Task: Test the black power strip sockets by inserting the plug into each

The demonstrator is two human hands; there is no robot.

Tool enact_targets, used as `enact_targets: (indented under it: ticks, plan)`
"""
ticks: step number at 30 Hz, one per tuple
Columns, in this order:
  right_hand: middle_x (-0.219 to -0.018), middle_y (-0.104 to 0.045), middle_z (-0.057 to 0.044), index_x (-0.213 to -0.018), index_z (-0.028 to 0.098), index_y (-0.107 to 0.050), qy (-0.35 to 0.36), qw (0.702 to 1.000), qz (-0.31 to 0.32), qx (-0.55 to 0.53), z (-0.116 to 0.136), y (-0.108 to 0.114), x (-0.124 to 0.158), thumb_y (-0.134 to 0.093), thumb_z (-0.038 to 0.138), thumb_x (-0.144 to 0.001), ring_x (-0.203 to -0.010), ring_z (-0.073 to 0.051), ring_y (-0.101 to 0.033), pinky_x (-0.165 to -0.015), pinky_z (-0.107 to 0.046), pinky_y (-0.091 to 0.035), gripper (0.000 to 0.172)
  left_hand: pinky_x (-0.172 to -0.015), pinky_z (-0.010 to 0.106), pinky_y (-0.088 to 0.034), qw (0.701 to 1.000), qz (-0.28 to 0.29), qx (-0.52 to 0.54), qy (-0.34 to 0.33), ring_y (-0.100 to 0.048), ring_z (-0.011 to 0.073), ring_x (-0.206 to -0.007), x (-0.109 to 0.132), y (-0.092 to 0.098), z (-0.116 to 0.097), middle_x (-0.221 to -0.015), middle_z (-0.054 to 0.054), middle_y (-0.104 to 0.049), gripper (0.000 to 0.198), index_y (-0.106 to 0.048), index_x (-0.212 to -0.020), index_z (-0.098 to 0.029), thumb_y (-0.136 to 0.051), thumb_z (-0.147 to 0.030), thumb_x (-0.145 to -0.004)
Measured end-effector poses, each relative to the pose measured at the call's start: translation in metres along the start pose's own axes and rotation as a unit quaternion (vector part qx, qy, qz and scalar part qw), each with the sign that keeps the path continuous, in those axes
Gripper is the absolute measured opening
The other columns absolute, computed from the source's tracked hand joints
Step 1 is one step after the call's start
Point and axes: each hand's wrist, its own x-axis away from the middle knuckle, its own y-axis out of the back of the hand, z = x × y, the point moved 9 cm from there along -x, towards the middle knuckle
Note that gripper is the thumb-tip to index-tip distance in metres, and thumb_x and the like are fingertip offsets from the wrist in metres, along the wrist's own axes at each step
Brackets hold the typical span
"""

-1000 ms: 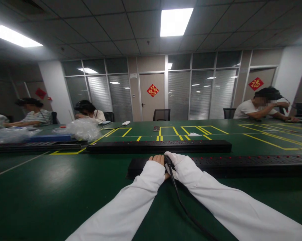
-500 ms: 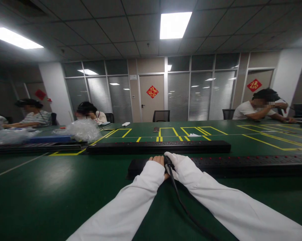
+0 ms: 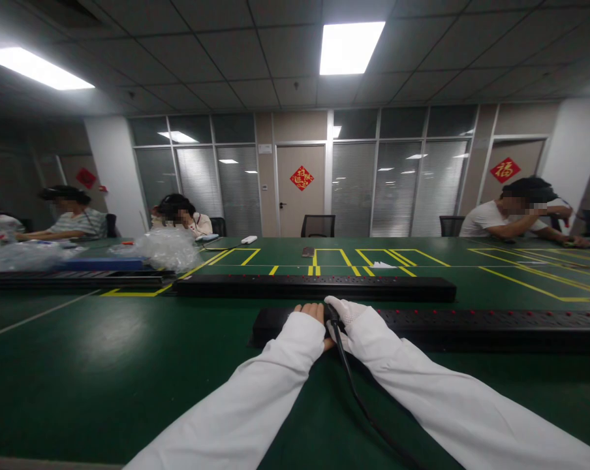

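A long black power strip (image 3: 481,325) with a row of red dots along its top lies across the table in front of me. My left hand (image 3: 312,313), ungloved, is wrapped over the strip near its left end, the thumb showing on the near side. Right beside it, my right hand (image 3: 344,314) in a white glove is closed around a black plug (image 3: 332,316) at the strip's top. From the plug a thick black cable (image 3: 350,378) runs down toward me. The contact between plug and socket is hidden by my fingers.
Just beyond lies a second black power strip (image 3: 314,288). Clear plastic wrap (image 3: 165,248) and a blue item (image 3: 102,264) are at the left. Yellow tape outlines (image 3: 329,250) mark the green table (image 3: 104,365). Several people sit across the table.
The whole view has shifted slightly, with the scene sitting a little further right. Both hands keep their places on the strip and plug.
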Motion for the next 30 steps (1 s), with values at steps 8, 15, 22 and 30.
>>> enact_targets:
  ticks: [8,15,22,30]
  plan:
    - [-0.098,-0.058,-0.01,-0.128,0.012,-0.038,0.003,1.0,-0.019,-0.007,0.002,0.0,0.001,-0.043,0.029,-0.081,-0.085,-0.019,-0.055,-0.08,-0.033,-0.043,0.05,-0.094,0.045,-0.034,1.0,0.015,-0.007,-0.006,-0.049,0.032,-0.106,-0.006,-0.012,0.002,-0.115,0.019,-0.053,0.07,-0.037,-0.127,-0.004,-0.055,-0.042,-0.071]
    - [-0.096,-0.058,-0.01,-0.128,0.013,-0.039,0.0,1.0,0.0,0.003,0.0,-0.001,0.0,-0.044,0.03,-0.08,-0.083,-0.019,-0.055,-0.077,-0.032,-0.044,0.051,-0.093,0.044,-0.035,1.0,0.019,-0.009,-0.001,-0.049,0.0319,-0.107,-0.006,-0.013,0.003,-0.118,0.018,-0.053,0.07,-0.038,-0.127,-0.008,-0.056,-0.044,-0.07]
    - [-0.1,-0.058,-0.01,-0.129,0.013,-0.038,-0.007,1.0,-0.009,0.01,0.003,0.001,0.001,-0.043,0.028,-0.082,-0.087,-0.02,-0.055,-0.081,-0.033,-0.043,0.05,-0.093,0.045,-0.035,1.0,0.019,-0.01,-0.005,-0.048,0.0324,-0.107,-0.005,-0.013,0.002,-0.117,0.019,-0.053,0.065,-0.038,-0.126,-0.007,-0.054,-0.038,-0.071]
    - [-0.098,-0.058,-0.01,-0.128,0.012,-0.038,-0.004,1.0,-0.013,0.011,0.0,-0.001,0.0,-0.043,0.031,-0.081,-0.083,-0.019,-0.056,-0.077,-0.032,-0.043,0.051,-0.091,0.044,-0.037,1.0,0.021,-0.006,-0.002,-0.049,0.0323,-0.106,-0.006,-0.013,0.003,-0.115,0.018,-0.054,0.064,-0.04,-0.123,-0.007,-0.055,-0.042,-0.071]
